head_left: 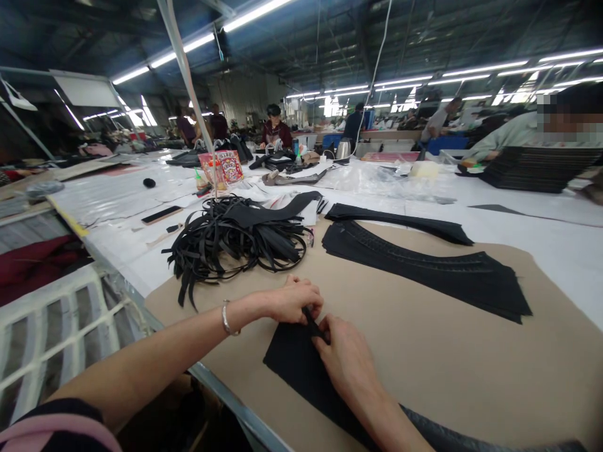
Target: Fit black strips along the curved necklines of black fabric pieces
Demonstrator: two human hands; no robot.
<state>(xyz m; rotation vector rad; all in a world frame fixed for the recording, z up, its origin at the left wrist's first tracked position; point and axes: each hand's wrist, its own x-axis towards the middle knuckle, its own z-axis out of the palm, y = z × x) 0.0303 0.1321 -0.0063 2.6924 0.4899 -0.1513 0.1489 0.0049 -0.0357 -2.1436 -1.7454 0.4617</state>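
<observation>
My left hand (pixel 292 300) and my right hand (pixel 346 358) meet at the upper corner of a flat black fabric piece (pixel 294 364) lying on brown cardboard (pixel 424 351). Both hands are closed in a pinch on a narrow black strip (pixel 311 321) at that piece's edge. A silver bracelet (pixel 226 318) sits on my left wrist. Beyond my left hand lies a tangled pile of black strips (pixel 235 242). A stack of curved black fabric pieces (pixel 424 267) lies to the right of my hands.
White plastic sheeting (pixel 518 213) covers the long table. A red snack bag (pixel 221 168) and glue bottles stand further back. A white slatted rack (pixel 51 326) is at the left below the table edge. Other people work at the far end and at the right.
</observation>
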